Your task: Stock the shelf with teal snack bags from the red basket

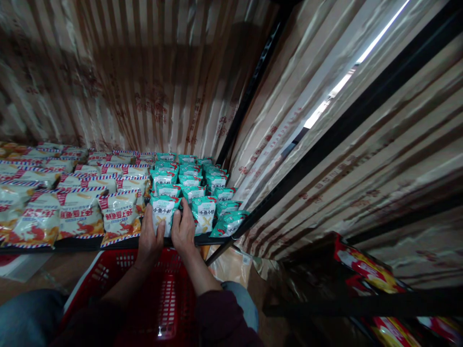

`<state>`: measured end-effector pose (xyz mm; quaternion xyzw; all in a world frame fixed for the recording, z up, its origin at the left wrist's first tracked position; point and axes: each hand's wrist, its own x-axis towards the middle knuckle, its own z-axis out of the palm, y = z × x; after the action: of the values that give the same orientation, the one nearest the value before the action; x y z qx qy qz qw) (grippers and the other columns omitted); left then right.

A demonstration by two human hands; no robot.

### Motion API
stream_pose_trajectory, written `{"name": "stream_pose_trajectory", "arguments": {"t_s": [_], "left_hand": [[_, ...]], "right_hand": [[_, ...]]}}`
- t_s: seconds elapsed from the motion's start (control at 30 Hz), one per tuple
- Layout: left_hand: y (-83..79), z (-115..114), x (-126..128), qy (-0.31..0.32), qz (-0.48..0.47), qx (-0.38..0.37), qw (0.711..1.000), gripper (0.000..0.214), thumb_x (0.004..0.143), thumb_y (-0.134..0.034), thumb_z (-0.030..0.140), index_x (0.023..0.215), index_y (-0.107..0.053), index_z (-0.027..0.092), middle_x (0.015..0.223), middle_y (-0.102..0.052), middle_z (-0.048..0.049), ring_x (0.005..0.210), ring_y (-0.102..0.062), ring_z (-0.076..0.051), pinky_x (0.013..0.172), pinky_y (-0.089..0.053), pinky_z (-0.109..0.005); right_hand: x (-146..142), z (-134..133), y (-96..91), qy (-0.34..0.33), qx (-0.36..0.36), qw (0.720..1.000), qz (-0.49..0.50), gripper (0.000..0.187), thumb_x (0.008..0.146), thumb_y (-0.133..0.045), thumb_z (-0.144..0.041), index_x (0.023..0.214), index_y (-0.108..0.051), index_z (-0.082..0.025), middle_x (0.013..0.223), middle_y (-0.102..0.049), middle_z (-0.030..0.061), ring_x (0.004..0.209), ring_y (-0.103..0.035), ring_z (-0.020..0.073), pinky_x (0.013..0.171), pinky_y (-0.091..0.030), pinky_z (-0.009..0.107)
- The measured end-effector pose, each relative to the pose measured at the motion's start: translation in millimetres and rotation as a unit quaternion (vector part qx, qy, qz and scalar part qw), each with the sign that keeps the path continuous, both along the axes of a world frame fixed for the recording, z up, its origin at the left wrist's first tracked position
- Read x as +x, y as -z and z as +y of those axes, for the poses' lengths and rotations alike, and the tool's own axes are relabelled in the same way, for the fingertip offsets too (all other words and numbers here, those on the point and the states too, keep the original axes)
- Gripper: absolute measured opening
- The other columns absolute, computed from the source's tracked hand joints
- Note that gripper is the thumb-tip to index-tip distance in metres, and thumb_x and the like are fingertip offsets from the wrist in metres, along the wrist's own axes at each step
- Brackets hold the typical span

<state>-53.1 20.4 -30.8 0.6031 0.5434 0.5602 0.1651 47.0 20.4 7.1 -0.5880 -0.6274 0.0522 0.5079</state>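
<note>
Both hands grip one teal-and-white snack packet (163,215) at the front edge of a low shelf (72,245). My left hand (149,237) wraps its left side, thumb up on the front. My right hand (183,226) holds its right side, fingers curled over the top. More teal packets (191,179) stand in rows behind and to the right of it. Red, white and blue snack bags (119,214) fill the shelf to the left.
A red plastic basket (164,299) sits below my forearms. A black shelf post (249,91) rises at the back right corner. Striped foil sheeting (152,72) covers the walls. Red and yellow bags (365,270) lie on a lower right rack.
</note>
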Motion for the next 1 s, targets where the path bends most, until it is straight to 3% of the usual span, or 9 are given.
{"name": "stream_pose_trajectory", "arguments": {"t_s": [0.13, 0.27, 0.63, 0.8, 1.0], "left_hand": [[7.0, 1.5, -0.4, -0.005, 0.002, 0.004, 1.0, 0.065, 0.088, -0.04, 0.036, 0.145, -0.02, 0.01, 0.149, -0.026, -0.0173, 0.138, -0.024, -0.026, 0.113, -0.021, -0.044], [7.5, 2.5, -3.3, -0.011, 0.009, 0.002, 1.0, 0.069, 0.087, -0.043, 0.038, 0.145, -0.018, 0.011, 0.151, -0.024, -0.0166, 0.139, -0.022, -0.027, 0.113, -0.02, -0.044], [6.5, 2.0, -4.3, -0.019, 0.021, 0.013, 1.0, 0.067, 0.087, -0.042, 0.036, 0.145, -0.02, 0.009, 0.15, -0.025, -0.0181, 0.139, -0.022, -0.027, 0.113, -0.019, -0.045], [5.5, 2.3, -3.2, -0.021, 0.021, 0.007, 1.0, 0.067, 0.087, -0.043, 0.036, 0.144, -0.021, 0.008, 0.148, -0.028, -0.0197, 0.138, -0.025, -0.029, 0.112, -0.022, -0.047], [11.6, 6.0, -2.0, -0.032, 0.031, 0.035, 0.998, 0.065, 0.087, -0.043, 0.035, 0.144, -0.023, 0.012, 0.147, -0.031, -0.0175, 0.136, -0.029, -0.027, 0.111, -0.024, -0.045]], "right_hand": [[-5.6, -2.4, -3.0, -0.016, 0.031, 0.999, -0.037, 0.053, 0.095, -0.028, -0.03, 0.141, -0.029, -0.004, 0.138, -0.045, 0.0193, 0.13, -0.042, 0.0228, 0.103, -0.04, 0.04], [-8.2, -1.1, -2.7, -0.039, 0.044, 0.997, -0.06, 0.053, 0.094, -0.028, -0.026, 0.14, -0.029, -0.001, 0.143, -0.038, 0.0201, 0.136, -0.032, 0.0222, 0.108, -0.035, 0.041], [-4.9, 12.8, -23.2, -0.068, 0.035, 0.994, -0.077, 0.055, 0.092, -0.03, -0.023, 0.144, -0.022, -0.005, 0.149, -0.029, 0.0161, 0.14, -0.021, 0.0214, 0.111, -0.03, 0.046], [-3.5, 15.1, -32.3, -0.096, 0.057, 0.988, -0.104, 0.051, 0.092, -0.027, -0.02, 0.141, -0.03, -0.005, 0.146, -0.035, 0.0156, 0.14, -0.021, 0.0194, 0.113, -0.028, 0.044], [-0.3, 26.4, -36.4, -0.115, 0.103, 0.982, -0.111, 0.051, 0.091, -0.029, -0.017, 0.141, -0.029, -0.008, 0.141, -0.043, 0.0143, 0.139, -0.024, 0.0197, 0.111, -0.032, 0.045]]}}
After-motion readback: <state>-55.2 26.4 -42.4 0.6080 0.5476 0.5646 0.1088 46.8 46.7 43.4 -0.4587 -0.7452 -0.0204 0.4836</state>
